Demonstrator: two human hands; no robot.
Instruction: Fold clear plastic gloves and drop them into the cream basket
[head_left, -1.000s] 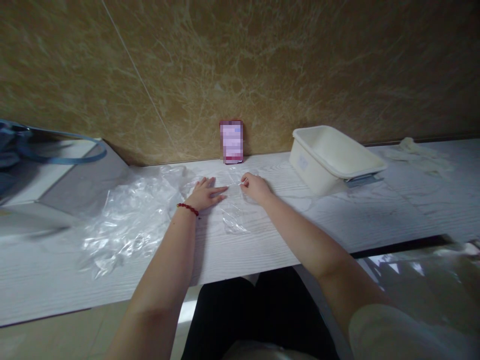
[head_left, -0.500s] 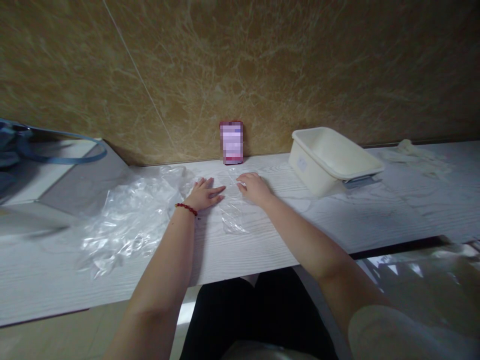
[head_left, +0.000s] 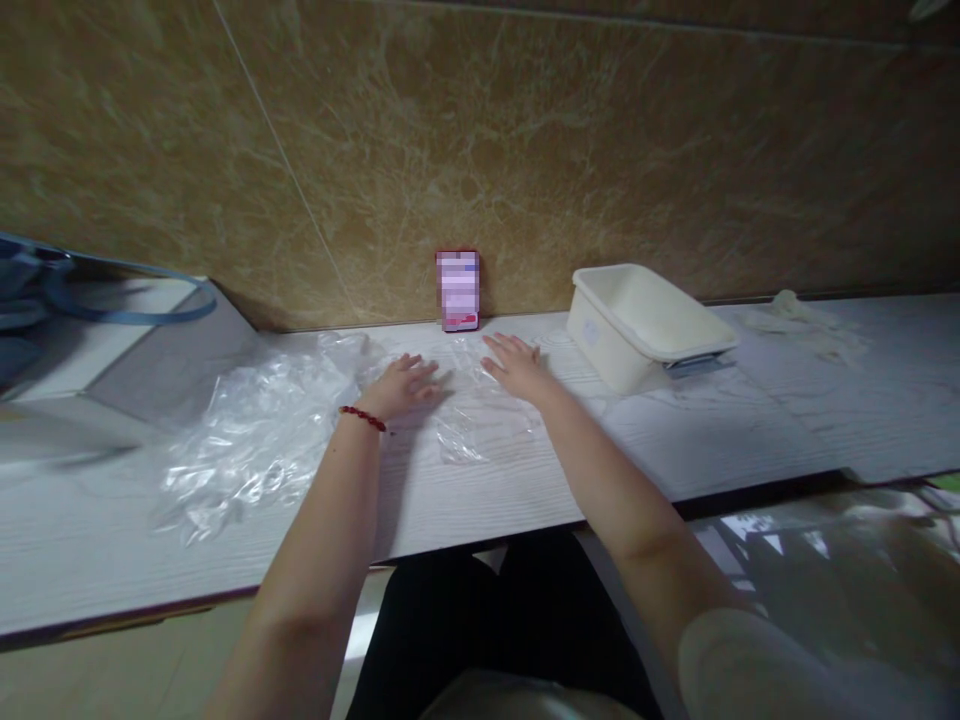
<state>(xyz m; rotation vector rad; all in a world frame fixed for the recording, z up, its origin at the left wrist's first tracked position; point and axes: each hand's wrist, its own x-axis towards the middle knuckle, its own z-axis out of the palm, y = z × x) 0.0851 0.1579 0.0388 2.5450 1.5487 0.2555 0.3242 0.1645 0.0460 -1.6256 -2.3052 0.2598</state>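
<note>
At left, a crinkled, shiny heap of clear plastic [head_left: 262, 430] lies beside the left hand [head_left: 405, 388], its fingers slightly parted. In the middle, a see-through plastic piece [head_left: 461, 440], faintly creased, its outline hard to trace, lies flat on the white wood-grain counter [head_left: 465, 510], with the right hand [head_left: 517, 365] at its upper right, fingers loosely apart, contact unclear. Bare counter shows between the piece and the front edge; a cream bin [head_left: 611, 340] bounds the right.

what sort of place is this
Likely an indoor work area, though which kind I can't tell: a white wood-grain counter runs along a brown marbled wall, with crumpled clear plastic and a cream tub on it.
</note>
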